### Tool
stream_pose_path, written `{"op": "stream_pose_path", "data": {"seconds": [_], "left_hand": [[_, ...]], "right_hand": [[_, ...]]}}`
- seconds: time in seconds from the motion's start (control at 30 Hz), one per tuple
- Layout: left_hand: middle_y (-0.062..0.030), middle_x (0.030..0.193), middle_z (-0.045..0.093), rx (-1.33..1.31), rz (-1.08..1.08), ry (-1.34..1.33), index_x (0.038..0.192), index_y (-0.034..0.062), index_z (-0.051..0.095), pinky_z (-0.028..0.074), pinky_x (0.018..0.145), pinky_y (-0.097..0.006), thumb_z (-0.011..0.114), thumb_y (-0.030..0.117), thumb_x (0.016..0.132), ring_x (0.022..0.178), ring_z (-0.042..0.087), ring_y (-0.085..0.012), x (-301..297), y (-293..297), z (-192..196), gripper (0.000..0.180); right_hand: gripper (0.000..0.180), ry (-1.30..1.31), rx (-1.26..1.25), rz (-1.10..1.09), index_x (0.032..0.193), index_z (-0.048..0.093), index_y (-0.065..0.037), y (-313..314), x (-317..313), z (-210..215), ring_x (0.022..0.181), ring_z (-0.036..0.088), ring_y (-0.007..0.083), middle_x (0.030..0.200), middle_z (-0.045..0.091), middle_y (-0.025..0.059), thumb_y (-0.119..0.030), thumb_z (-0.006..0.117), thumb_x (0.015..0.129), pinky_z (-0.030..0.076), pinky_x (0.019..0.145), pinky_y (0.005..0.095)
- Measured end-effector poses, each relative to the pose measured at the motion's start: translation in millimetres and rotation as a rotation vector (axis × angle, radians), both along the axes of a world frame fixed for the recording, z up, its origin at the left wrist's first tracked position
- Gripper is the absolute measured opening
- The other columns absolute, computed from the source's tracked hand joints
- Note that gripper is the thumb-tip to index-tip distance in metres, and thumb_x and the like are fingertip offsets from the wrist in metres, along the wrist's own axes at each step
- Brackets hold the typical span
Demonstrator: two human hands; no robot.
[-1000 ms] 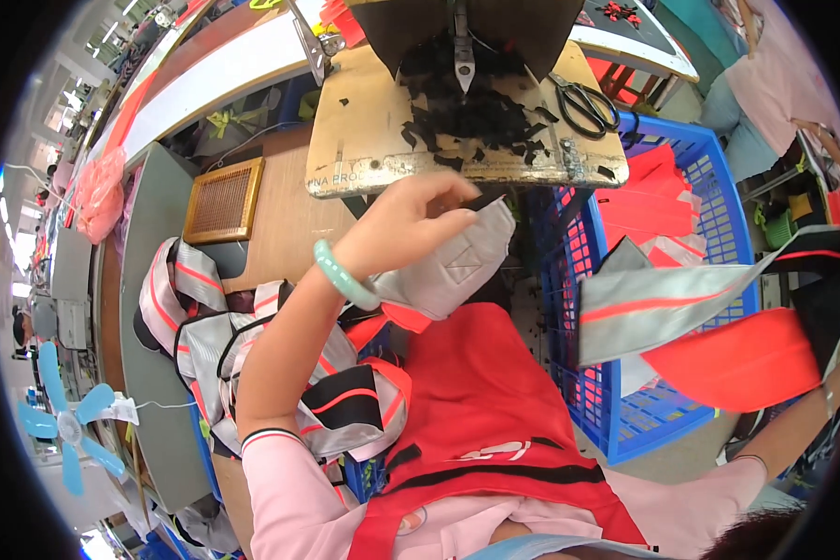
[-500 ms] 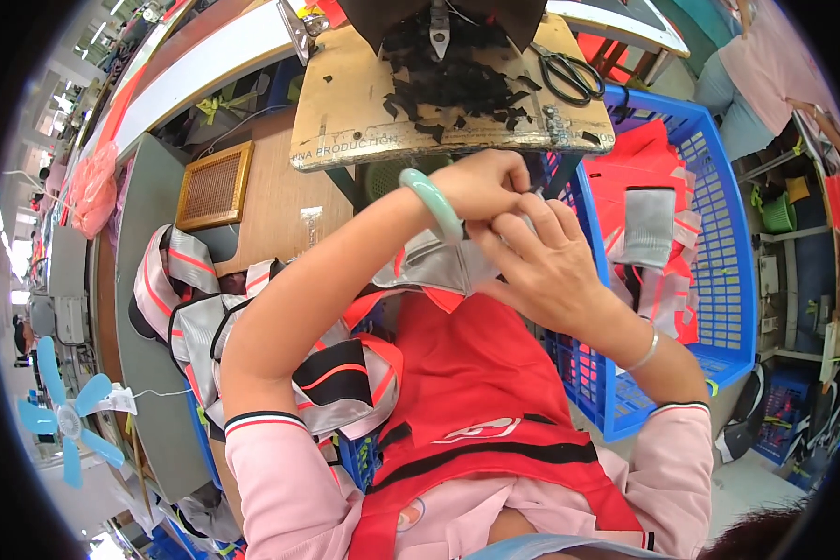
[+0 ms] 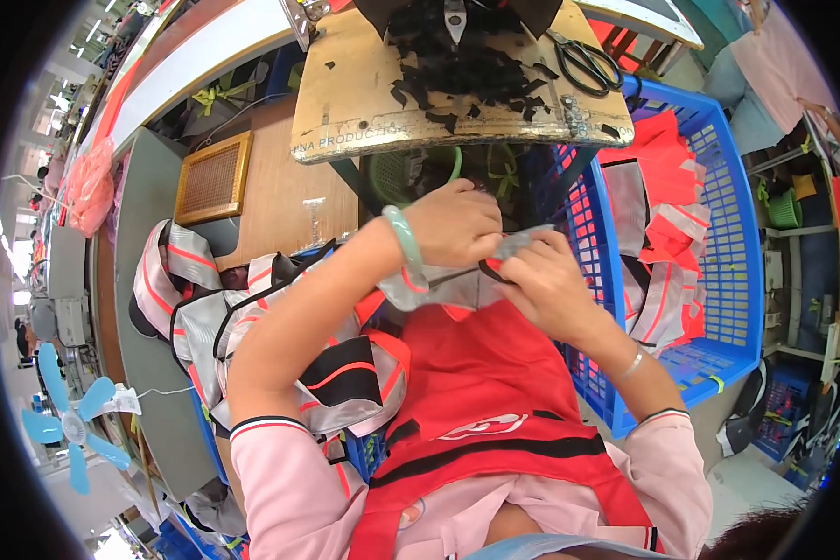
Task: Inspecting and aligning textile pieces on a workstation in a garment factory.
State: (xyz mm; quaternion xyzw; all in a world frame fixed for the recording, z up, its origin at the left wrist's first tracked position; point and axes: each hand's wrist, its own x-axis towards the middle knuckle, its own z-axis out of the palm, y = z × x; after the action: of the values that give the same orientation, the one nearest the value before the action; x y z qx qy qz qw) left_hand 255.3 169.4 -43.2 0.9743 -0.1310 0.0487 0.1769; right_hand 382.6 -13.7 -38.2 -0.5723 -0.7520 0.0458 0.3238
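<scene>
Over my lap I hold a grey fabric piece with red and black parts showing along it. My right hand is closed on its right end, thumb and fingers pinching the edge. On the upper edge lies my left hand, its fingers curled down and closed against the fabric; their tips are partly hidden. Both hands are just below the front edge of a wooden sewing-machine table. More grey and red striped fabric pieces are heaped to the left of my lap.
Black scraps and scissors lie on the machine table. A blue plastic crate with red and grey fabric stands at the right. A wood-framed woven panel rests at the left, and a blue fan is at far left.
My hands have moved slightly down and apart, exposing more of the fabric's right end. Grey fabric on top of the crate pile lies differently. The view has shifted slightly.
</scene>
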Motion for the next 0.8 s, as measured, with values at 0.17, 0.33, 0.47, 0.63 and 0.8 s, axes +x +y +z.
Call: {"op": "stream_pose_path", "data": {"seconds": [0.17,0.33,0.47,0.63,0.8], "left_hand": [[-0.0097,0.081,0.063,-0.422,0.216,0.126,0.080,0.0037,0.062,0.046,0.071,-0.038,0.067,0.034,0.082,0.074,0.059,-0.0286,-41.1,3.2,74.7,0.031],[-0.0108,0.083,0.066,-0.721,0.520,-0.011,0.096,0.0015,0.066,0.048,0.071,-0.033,0.076,0.030,0.075,0.076,0.061,-0.0226,-45.7,-5.6,85.4,0.037],[-0.0047,0.082,0.064,-0.817,0.621,0.229,0.098,0.0002,0.066,0.047,0.070,-0.026,0.074,0.018,0.078,0.077,0.056,-0.0090,-30.9,2.6,95.2,0.028],[0.0032,0.081,0.061,-1.064,0.697,0.106,0.095,-0.0002,0.065,0.044,0.067,-0.020,0.071,0.015,0.083,0.076,0.052,-0.0029,-18.1,40.5,89.1,0.020],[0.0014,0.089,0.063,-1.265,0.774,0.046,0.101,0.0020,0.062,0.047,0.072,-0.020,0.069,0.011,0.084,0.080,0.058,-0.0053,-1.1,73.4,80.9,0.021]], "right_hand": [[0.021,0.249,-0.147,0.043,0.079,0.054,-0.006,-13.5,43.7,72.4,0.074,0.052,0.0282,0.075,0.054,0.0067,-0.009,0.074,0.072,0.042,0.075,0.0386],[0.017,0.391,-0.267,0.030,0.083,0.058,-0.004,26.4,54.8,90.6,0.082,0.053,0.0290,0.078,0.057,0.0090,-0.010,0.071,0.073,0.043,0.075,0.0347],[0.015,0.322,-0.174,0.078,0.089,0.064,-0.001,66.8,56.4,81.3,0.076,0.058,0.0294,0.079,0.063,0.0122,-0.013,0.065,0.078,0.047,0.070,0.0344],[0.022,0.559,-0.314,0.013,0.093,0.065,0.002,108.9,66.8,75.3,0.070,0.062,0.0225,0.077,0.066,0.0140,-0.017,0.063,0.082,0.049,0.067,0.0321],[0.026,0.591,-0.234,-0.092,0.096,0.065,0.002,142.7,73.7,67.4,0.072,0.061,0.0157,0.079,0.067,0.0115,-0.021,0.064,0.083,0.048,0.068,0.0308]]}}
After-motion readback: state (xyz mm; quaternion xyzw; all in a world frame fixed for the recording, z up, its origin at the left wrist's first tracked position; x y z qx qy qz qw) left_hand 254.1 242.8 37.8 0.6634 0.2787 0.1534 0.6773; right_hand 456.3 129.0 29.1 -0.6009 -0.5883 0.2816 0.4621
